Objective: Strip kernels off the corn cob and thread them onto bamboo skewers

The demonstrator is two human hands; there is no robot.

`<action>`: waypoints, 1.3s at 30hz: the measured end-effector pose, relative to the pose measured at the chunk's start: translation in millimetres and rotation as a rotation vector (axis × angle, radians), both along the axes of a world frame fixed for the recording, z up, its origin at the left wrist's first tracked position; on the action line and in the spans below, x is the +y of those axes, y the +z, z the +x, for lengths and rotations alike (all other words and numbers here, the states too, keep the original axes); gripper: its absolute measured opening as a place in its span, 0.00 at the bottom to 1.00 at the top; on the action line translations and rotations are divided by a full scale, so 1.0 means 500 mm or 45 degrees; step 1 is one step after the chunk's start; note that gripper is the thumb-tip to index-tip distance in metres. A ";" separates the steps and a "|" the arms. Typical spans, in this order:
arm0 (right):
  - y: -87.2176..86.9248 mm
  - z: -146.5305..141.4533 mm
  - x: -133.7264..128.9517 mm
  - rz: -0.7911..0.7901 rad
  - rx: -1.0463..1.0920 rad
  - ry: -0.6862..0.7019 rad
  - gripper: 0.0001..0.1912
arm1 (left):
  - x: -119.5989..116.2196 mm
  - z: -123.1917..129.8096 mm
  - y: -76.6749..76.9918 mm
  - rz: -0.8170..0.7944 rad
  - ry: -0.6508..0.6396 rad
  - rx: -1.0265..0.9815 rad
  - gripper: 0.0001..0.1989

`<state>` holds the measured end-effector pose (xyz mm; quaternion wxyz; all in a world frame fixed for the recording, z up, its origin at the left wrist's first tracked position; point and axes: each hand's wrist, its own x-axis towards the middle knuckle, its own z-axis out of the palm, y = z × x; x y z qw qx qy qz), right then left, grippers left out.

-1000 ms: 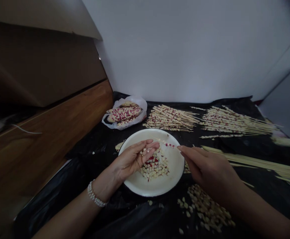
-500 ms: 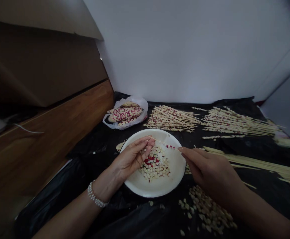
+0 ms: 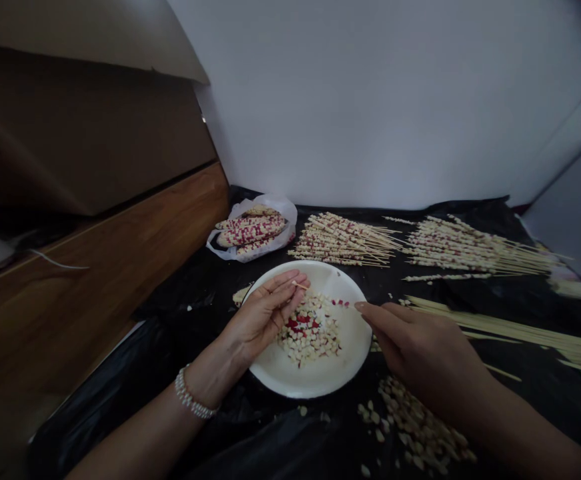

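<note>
Above the white bowl (image 3: 355,347), my right hand (image 3: 415,333) pinches a thin wooden skewer (image 3: 302,286) that points left. Several red and pale corn kernels (image 3: 340,303) are threaded on it near my right fingertips. My left hand (image 3: 265,310), palm turned up, has its thumb and fingers closed around a small pale corn kernel (image 3: 294,283) at the skewer's tip. Whether the tip has pierced that kernel I cannot tell. Loose white and red kernels (image 3: 315,343) lie in the bowl beneath both hands.
Multicoloured corn cobs (image 3: 250,230) sit in a plastic bag at the back left. Two piles of threaded skewers (image 3: 340,237) lie behind the bowl, bare skewers (image 3: 510,323) to the right. Loose kernels (image 3: 415,427) are scattered in front on black plastic sheeting (image 3: 270,440).
The skewer's tip has dropped slightly to my left fingertips, where a pale kernel now shows. My right hand has shifted a little downward.
</note>
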<state>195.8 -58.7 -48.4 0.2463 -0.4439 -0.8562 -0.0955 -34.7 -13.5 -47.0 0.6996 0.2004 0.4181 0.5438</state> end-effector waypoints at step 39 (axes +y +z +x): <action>0.004 0.002 -0.002 -0.020 -0.028 -0.019 0.15 | -0.011 0.011 0.029 -0.179 0.113 -0.044 0.10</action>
